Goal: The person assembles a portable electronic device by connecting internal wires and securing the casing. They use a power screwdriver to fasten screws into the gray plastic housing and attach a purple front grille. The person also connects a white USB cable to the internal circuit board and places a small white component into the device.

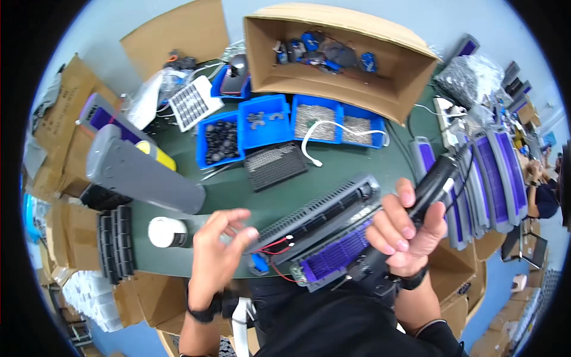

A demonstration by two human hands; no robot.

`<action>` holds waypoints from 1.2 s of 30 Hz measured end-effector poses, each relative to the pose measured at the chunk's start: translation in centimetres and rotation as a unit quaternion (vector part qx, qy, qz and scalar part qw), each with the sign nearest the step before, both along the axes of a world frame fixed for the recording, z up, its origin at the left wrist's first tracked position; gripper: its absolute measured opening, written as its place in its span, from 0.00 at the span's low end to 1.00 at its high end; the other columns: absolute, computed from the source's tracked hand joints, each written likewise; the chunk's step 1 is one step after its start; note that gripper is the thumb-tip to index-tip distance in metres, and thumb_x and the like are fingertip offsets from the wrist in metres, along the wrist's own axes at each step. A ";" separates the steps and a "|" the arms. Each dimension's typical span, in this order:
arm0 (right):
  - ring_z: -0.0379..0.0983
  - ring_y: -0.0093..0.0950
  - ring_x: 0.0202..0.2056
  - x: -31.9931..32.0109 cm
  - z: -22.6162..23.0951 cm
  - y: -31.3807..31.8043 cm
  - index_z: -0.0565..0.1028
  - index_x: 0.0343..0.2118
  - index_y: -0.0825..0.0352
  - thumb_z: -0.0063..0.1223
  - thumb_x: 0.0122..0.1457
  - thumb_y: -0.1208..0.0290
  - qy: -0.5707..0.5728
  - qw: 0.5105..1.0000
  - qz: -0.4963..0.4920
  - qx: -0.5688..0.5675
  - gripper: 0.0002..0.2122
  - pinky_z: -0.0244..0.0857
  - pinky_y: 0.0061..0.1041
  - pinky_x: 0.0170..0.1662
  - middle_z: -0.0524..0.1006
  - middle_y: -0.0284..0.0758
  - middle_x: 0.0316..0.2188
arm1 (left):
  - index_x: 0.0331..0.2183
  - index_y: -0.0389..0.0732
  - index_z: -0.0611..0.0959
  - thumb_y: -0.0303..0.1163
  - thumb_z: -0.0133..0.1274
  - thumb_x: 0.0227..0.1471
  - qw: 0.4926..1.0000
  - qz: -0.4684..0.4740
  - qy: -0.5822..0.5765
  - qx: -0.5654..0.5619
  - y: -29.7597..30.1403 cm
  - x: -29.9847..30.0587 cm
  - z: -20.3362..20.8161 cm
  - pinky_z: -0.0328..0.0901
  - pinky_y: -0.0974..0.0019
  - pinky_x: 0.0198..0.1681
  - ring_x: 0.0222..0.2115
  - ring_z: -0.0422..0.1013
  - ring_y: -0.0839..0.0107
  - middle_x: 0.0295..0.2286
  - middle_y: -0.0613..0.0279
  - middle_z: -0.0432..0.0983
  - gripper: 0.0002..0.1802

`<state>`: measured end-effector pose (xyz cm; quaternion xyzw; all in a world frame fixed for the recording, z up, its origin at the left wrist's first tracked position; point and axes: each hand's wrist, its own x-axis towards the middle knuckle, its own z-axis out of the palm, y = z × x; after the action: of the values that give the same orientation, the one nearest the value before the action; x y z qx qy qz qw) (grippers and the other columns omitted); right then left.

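My right hand is wrapped around a black electric screwdriver, a long cylinder slanting from upper right to lower left with a cord at its upper end. My left hand has its thumb and fingers apart, beside the left end of a grey slotted housing. Red wires with small white plugs and a blue part show at that end. Nearer to me lies a housing half with a purple grille, partly covered by my right hand and the screwdriver.
Blue bins of small parts line the back, below a cardboard box. A black grid tray lies before them. Left stand a grey tower housing and a white tub. Purple-grilled panels lean at right; another person sits beyond.
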<state>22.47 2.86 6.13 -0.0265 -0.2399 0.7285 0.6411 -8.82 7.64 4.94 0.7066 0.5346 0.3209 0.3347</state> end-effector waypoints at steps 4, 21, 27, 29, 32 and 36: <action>0.68 0.22 0.24 -1.4 -0.6 0.8 0.68 0.48 0.63 0.58 0.67 0.48 0.012 0.998 0.040 0.041 0.22 0.66 0.26 0.31 0.69 0.28 0.24 | 0.46 0.35 0.84 0.46 0.75 0.44 0.973 -0.191 -0.093 -0.093 -5.0 6.1 3.4 0.74 0.59 0.44 0.38 0.81 0.60 0.40 0.50 0.83 0.33; 0.71 0.20 0.20 -2.8 -1.9 0.5 0.71 0.42 0.63 0.61 0.67 0.58 0.068 0.978 0.140 0.142 0.14 0.67 0.23 0.25 0.72 0.27 0.21 | 0.17 0.39 0.74 0.31 0.64 0.42 0.776 -0.340 -0.230 -0.480 -5.8 10.7 -0.1 0.58 0.68 0.21 0.15 0.64 0.78 0.13 0.70 0.67 0.15; 0.72 0.21 0.22 -2.3 -1.9 0.8 0.72 0.45 0.65 0.61 0.67 0.60 0.092 0.964 0.179 0.172 0.14 0.68 0.24 0.26 0.72 0.28 0.22 | 0.20 0.43 0.74 0.29 0.67 0.40 0.694 -0.358 -0.284 -0.556 -6.3 11.1 -1.1 0.55 0.73 0.19 0.14 0.63 0.80 0.14 0.71 0.66 0.14; 0.72 0.21 0.21 -2.2 -2.1 0.9 0.72 0.45 0.65 0.61 0.67 0.60 0.093 0.966 0.177 0.165 0.15 0.68 0.24 0.26 0.72 0.28 0.22 | 0.20 0.43 0.74 0.28 0.66 0.41 0.697 -0.362 -0.278 -0.553 -6.1 11.2 -1.3 0.55 0.73 0.19 0.14 0.63 0.80 0.15 0.71 0.66 0.14; 0.71 0.21 0.20 -2.1 -2.2 0.8 0.72 0.44 0.65 0.62 0.66 0.60 0.084 0.966 0.177 0.170 0.15 0.68 0.23 0.26 0.72 0.28 0.22 | 0.21 0.43 0.75 0.32 0.68 0.46 0.700 -0.375 -0.265 -0.546 -6.1 11.3 -1.6 0.58 0.72 0.21 0.16 0.65 0.80 0.17 0.71 0.68 0.15; 0.68 0.20 0.19 -2.7 -1.6 0.5 0.72 0.43 0.64 0.62 0.66 0.59 0.064 0.972 0.168 0.151 0.15 0.66 0.23 0.25 0.71 0.27 0.21 | 0.28 0.40 0.79 0.44 0.69 0.53 0.744 -0.425 -0.199 -0.475 -5.7 10.3 -1.3 0.64 0.70 0.27 0.22 0.71 0.76 0.22 0.68 0.74 0.20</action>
<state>19.81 3.34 4.56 0.1580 -0.3061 0.7814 0.5203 1.52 1.93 3.68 0.5301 0.1838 -0.0172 0.8276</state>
